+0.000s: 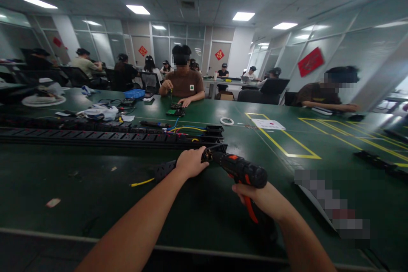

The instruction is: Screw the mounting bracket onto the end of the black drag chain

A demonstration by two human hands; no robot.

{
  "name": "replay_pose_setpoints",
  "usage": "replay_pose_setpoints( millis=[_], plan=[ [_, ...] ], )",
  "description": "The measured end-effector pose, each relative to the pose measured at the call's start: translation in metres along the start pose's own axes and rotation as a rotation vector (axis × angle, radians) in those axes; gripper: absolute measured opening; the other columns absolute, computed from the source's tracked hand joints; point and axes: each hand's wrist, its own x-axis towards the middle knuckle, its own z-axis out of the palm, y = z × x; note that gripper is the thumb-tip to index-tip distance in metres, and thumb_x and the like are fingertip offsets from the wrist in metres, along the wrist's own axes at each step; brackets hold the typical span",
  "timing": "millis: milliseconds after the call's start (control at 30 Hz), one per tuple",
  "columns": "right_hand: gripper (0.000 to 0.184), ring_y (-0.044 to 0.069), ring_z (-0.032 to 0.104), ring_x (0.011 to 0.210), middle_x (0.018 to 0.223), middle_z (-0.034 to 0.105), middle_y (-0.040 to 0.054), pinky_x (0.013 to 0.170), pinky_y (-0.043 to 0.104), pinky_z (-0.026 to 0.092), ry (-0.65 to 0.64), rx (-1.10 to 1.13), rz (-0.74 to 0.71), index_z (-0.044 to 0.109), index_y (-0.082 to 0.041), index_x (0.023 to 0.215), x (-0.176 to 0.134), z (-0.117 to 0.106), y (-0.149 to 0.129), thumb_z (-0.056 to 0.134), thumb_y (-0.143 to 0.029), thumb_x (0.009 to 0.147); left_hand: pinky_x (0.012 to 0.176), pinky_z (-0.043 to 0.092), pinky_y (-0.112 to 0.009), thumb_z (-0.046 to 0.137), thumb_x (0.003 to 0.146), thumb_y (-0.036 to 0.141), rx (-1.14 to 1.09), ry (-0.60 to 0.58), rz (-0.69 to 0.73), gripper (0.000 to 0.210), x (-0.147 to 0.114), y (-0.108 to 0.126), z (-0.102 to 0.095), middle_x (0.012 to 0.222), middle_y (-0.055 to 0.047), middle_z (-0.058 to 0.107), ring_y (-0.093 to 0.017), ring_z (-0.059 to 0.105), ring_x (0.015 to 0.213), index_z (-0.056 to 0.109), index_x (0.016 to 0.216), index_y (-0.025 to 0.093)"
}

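Note:
My right hand is wrapped around the grip of a black and orange cordless drill. The drill points left and away, its tip close to the fingers of my left hand. That hand is closed over a short black socket unit, pressing it near the table. Brass-coloured metal shows at the unit's right end, beside my fingertips. A yellow wire sticks out to its left. Whether the drill tip touches the unit I cannot tell. Just beyond lie long black power strips with rows of sockets.
The green table carries yellow tape outlines, a white tape roll and a paper sheet. A blurred flat item lies at right. Across the table, a person works on a circuit board. A blue basket stands at the back.

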Motion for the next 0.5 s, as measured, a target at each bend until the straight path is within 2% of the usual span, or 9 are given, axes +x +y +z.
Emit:
replay_pose_setpoints(
  millis=[67,133,500],
  plan=[
    [0.015,0.015,0.052,0.055,0.056,0.056,-0.003,0.056,0.027,0.041,-0.001,0.05,0.003,0.062,-0.018,0.084,-0.0002,0.0011,-0.0011,0.062,-0.029,0.074,0.083,0.047,-0.038,0.054,0.083,0.056,-0.002,0.0,-0.001,0.064,-0.0001,0.0001,-0.0002,0.112,-0.009,0.067,-0.029,0.063,0.102,0.04,0.138,0.029],
    [0.021,0.016,0.053,0.056,0.057,0.056,-0.0034,0.057,0.027,0.041,-0.007,0.086,-0.003,0.062,-0.018,0.091,0.0,0.0017,-0.0014,0.063,-0.029,0.074,0.084,0.046,-0.038,0.054,0.083,0.056,-0.003,-0.007,-0.009,0.063,-0.0001,0.0002,-0.0005,0.112,-0.009,0.067,-0.029,0.063,0.102,0.04,0.138,0.029],
    [0.013,0.015,0.053,0.058,0.059,0.057,-0.002,0.058,0.027,0.042,-0.043,0.034,-0.073,0.061,-0.018,0.076,0.0037,-0.0015,0.0045,0.06,-0.031,0.078,0.084,0.046,-0.039,0.055,0.082,0.055,-0.006,-0.01,-0.008,0.065,0.0005,-0.0006,0.0009,0.113,-0.009,0.067,-0.028,0.063,0.102,0.038,0.139,0.029]
  ],
)
